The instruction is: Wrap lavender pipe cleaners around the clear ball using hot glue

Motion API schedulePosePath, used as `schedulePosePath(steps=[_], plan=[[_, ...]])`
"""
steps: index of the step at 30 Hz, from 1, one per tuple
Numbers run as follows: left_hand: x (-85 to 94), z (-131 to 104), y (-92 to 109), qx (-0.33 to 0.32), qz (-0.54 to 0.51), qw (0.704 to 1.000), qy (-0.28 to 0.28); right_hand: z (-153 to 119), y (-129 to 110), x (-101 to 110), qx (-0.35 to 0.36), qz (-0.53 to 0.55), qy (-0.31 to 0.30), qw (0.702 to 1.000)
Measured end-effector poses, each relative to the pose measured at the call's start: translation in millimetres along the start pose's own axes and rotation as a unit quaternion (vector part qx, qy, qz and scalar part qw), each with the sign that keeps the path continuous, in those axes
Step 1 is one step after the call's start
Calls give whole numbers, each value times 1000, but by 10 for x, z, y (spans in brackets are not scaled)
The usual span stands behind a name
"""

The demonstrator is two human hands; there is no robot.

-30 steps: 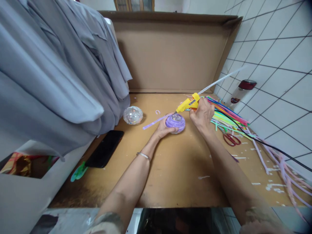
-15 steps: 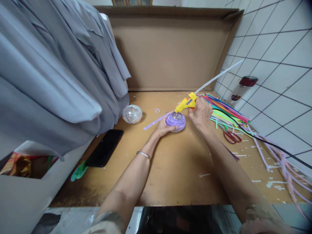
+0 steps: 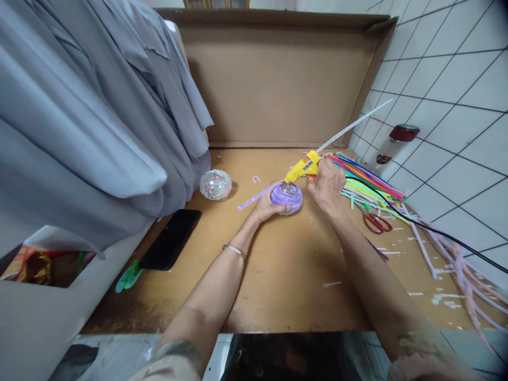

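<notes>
Head view: our left hand (image 3: 265,207) is clasping the purple ball (image 3: 287,199), at the clear ball's (image 3: 215,184) three o'clock; our right hand (image 3: 328,183) is gripping the glue gun (image 3: 303,168). We're judging the purple ball light, firm, best cupped around its sides.

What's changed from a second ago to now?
The right hand has brought the yellow glue gun slightly left, closer to the purple-wrapped ball. Nothing was taken up or let go: the left hand still holds that ball, and the clear ball and phone stayed put.
</notes>
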State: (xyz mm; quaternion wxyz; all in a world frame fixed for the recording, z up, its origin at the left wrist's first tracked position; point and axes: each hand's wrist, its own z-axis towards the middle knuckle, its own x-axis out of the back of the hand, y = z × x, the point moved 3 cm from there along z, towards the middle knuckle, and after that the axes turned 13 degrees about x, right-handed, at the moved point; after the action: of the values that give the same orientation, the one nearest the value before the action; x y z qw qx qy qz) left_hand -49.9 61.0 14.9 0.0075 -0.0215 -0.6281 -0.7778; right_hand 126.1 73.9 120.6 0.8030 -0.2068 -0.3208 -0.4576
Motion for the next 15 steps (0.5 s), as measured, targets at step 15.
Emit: schedulePosePath(steps=[15], plan=[[-1,20,-43,-19,15,1000,-6,-7,10,-4,8,-17,-3,1000]])
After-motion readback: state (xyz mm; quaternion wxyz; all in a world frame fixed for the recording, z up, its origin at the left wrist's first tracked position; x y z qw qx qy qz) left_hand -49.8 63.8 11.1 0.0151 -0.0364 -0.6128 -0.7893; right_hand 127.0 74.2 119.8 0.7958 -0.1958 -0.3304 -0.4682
